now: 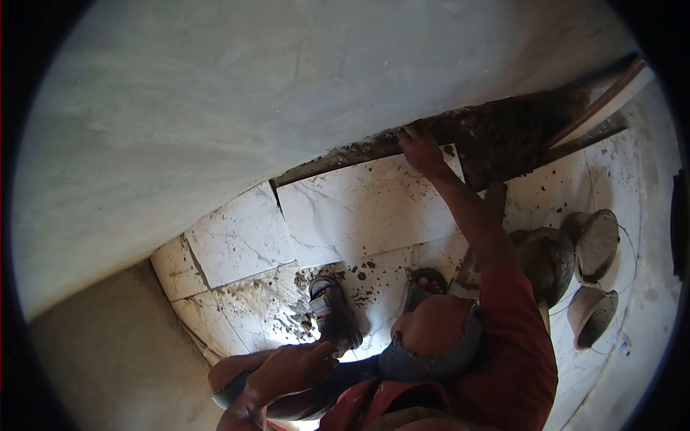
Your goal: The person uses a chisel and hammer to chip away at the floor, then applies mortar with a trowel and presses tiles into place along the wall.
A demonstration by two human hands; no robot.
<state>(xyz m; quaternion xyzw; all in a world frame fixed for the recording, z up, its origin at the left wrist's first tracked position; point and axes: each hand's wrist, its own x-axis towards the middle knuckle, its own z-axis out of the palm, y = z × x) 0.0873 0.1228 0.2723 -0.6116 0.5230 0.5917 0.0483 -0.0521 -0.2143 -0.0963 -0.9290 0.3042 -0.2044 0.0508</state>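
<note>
My right hand (422, 149) reaches to the far edge of a white marbled tile (359, 208), by the gap along the wall. Its fingers bend over the edge, and their tips are hard to make out against the dark mortar. Closer to me, my left hand (298, 368) rests above my knee with its fingers curled; whether anything is in them is hidden. Dark mortar (496, 136) fills the strip beyond the tile's right end. Crumbs of mortar lie on the tile's surface.
On the right stand a large dark basin (546, 266) and two buckets, one upright (598, 244) and one tilted (593, 316). A plain wall (215, 93) rises beyond the tiles. My sandalled foot (334, 309) is on mortar-spattered tiles. A long board (600, 108) leans at the upper right.
</note>
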